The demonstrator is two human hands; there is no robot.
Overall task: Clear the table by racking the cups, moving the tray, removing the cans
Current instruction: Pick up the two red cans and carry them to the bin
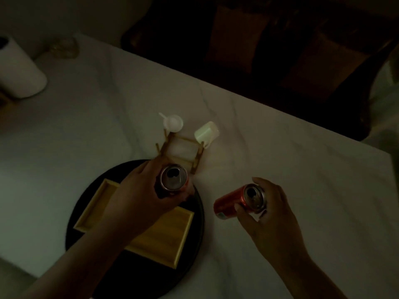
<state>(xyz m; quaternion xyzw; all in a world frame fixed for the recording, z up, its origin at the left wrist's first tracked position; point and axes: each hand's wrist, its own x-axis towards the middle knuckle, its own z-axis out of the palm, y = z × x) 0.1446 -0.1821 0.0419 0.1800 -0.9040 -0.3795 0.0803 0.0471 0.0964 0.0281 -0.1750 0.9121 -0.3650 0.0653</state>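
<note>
Just in front of the wooden rack (180,153), where two white cups (173,123) hang on its far pegs, my left hand (138,190) grips an opened can (173,177) upright over the wooden tray's (151,231) far corner. Right of the rack, my right hand (269,212) clasps a tilted red can (239,200) above the table (302,180).

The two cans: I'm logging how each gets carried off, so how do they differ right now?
The left hand's can stands upright above the black round tray, body mostly hidden; the right hand's can tilts steeply, red side showing, over the white tablecloth. Both are opened and held.
</note>
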